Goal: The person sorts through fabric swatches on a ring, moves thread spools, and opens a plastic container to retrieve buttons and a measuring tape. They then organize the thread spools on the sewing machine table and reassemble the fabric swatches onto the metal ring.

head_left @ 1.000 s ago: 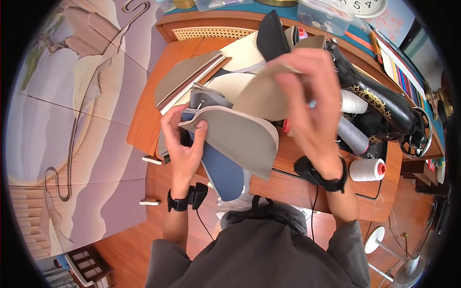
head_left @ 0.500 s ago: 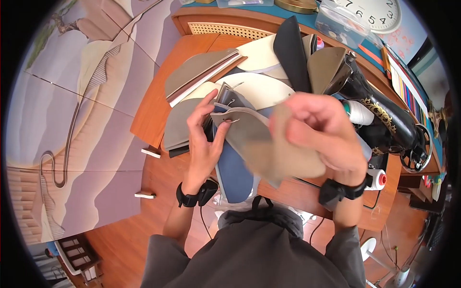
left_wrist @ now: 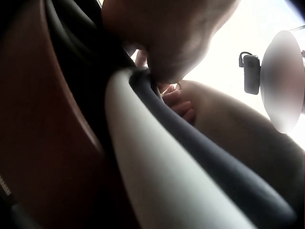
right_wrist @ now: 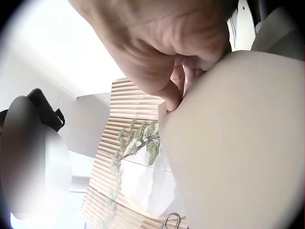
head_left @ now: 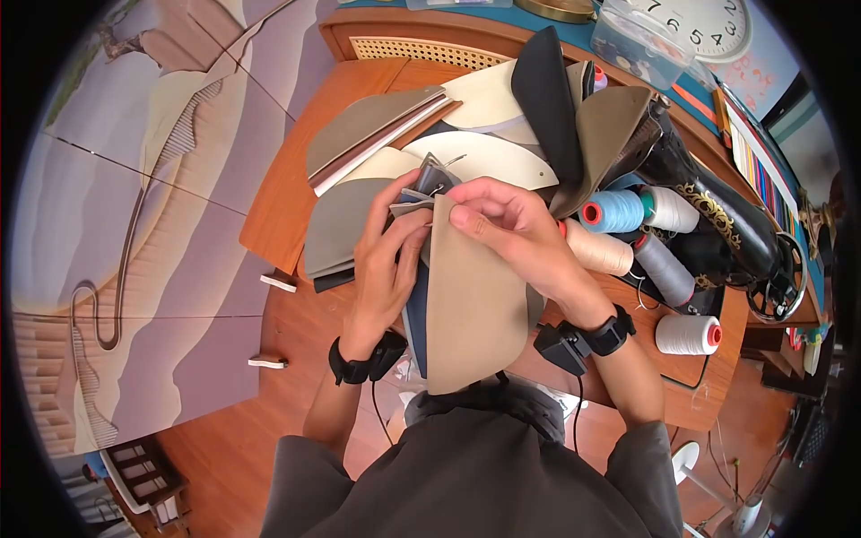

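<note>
A beige, leather-like sheet (head_left: pixel 480 309) with a rounded lower end hangs in front of the body. My right hand (head_left: pixel 534 238) pinches its top corner between thumb and fingers; in the right wrist view a small hole shows by the fingertip on the sheet (right_wrist: pixel 238 143). My left hand (head_left: pixel 381 269) grips the top ends of a stack of similar sheets, among them a blue sheet (head_left: pixel 415 323). A bent wire (head_left: pixel 458 160) sticks out above the stack. Both hands' fingertips meet at the beige corner. In the left wrist view, a pale sheet (left_wrist: pixel 143 157) lies beside a dark blue sheet (left_wrist: pixel 209 157).
More sheets in cream (head_left: pixel 480 157), black (head_left: pixel 547 103) and brown (head_left: pixel 368 125) lie over the wooden table (head_left: pixel 278 215). To the right are several thread spools (head_left: pixel 614 211) and a black sewing machine (head_left: pixel 717 193). A clear plastic box (head_left: pixel 641 40) stands behind.
My right hand has brought the beige sheet left and turned it upright, its corner now at my left fingers. My left hand keeps its grip on the stack. The head view has shifted slightly.
</note>
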Demonstrator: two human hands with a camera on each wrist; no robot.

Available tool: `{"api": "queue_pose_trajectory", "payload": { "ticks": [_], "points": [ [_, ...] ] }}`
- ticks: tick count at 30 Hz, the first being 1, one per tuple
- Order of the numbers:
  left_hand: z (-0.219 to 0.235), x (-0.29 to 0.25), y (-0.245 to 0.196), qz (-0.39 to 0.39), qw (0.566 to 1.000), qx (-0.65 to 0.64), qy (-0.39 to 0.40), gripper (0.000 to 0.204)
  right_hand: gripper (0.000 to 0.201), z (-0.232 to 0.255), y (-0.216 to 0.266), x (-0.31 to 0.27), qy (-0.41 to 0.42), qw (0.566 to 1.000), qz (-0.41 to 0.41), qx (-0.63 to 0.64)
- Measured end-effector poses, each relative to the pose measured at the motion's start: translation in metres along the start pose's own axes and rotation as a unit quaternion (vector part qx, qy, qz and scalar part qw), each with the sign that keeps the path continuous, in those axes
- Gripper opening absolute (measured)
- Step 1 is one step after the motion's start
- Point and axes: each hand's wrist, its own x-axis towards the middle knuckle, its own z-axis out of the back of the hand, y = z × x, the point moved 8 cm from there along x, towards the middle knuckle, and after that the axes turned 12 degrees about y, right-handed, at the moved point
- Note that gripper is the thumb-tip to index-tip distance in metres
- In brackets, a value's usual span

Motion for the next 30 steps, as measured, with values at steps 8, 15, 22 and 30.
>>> {"api": "queue_pose_trajectory", "payload": {
  "ticks": [8,15,22,30],
  "points": [
    [-0.001,-0.001,-0.003,-0.02,1.0,0.016,0.006,0.026,0.024,-0.001,-0.008,0.004,-0.007,0.999,-0.026,0.017],
    [-0.001,0.0,-0.002,-0.03,0.998,0.046,0.012,0.017,0.018,-0.006,0.011,-0.004,-0.071,0.985,0.091,-0.13],
    [-0.003,0.0,-0.003,-0.028,0.999,0.034,0.026,0.02,0.02,-0.004,0.018,-0.008,-0.113,0.959,0.083,-0.248],
    [-0.002,-0.005,0.0,-0.068,0.992,-0.1,-0.035,0.039,0.032,-0.014,0.039,-0.012,-0.075,0.886,0.156,-0.431]
  ]
}}
